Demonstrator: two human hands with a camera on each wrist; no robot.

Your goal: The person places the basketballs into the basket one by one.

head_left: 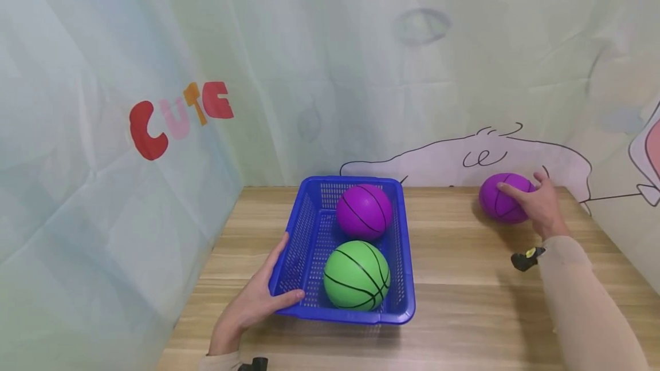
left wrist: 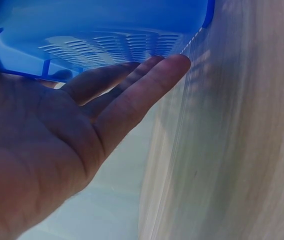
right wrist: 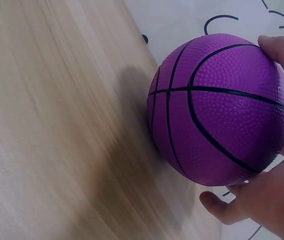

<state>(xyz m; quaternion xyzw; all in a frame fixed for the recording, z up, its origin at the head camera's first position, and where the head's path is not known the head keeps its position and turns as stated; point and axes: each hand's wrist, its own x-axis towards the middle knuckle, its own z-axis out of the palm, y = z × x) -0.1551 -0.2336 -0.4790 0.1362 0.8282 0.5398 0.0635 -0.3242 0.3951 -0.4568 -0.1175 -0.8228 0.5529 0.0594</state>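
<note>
My left hand is at the near left corner of a blue plastic basket. Its thumb lies over the rim, and in the left wrist view the fingers stretch along the slotted outer wall. Inside the basket, a purple ball sits behind a green ball, both with black basketball lines. Far to the right, my right hand holds a second purple ball from its right side. The right wrist view shows fingers on either side of this pebbled purple ball.
A wood-grain table lies under everything. Printed fabric hangs behind the table and along its sides, close behind the right-hand ball. A small dark device is strapped at the right wrist.
</note>
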